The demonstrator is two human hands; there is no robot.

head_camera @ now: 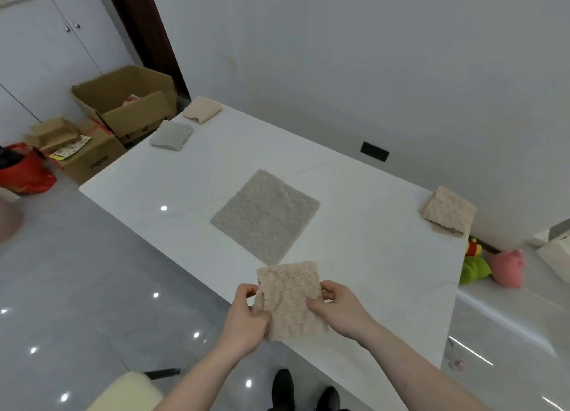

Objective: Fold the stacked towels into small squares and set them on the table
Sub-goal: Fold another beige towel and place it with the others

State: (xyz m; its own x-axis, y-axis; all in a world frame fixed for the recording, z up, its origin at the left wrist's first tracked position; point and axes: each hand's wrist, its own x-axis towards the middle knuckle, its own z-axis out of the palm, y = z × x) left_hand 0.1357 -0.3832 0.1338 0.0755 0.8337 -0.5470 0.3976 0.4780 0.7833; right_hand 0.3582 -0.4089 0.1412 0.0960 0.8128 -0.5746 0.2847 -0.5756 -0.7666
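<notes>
A folded beige towel (290, 299) hangs above the near edge of the white table (385, 272). My left hand (246, 315) pinches its left side and my right hand (336, 305) pinches its right side. A larger grey towel (265, 216) lies flat and spread in the middle of the table. Three folded squares rest on the table: a beige towel square (202, 110) at the far corner, a grey towel square (171, 136) just in front of it, and a second beige square (448, 211) at the right edge.
Open cardboard boxes (123, 102) and a red bag (24, 170) stand on the floor to the left of the table. Plush toys (490, 265) lie on the floor to the right. A cream stool (129, 392) is near my left arm. My shoes (283, 386) are by the table's near corner.
</notes>
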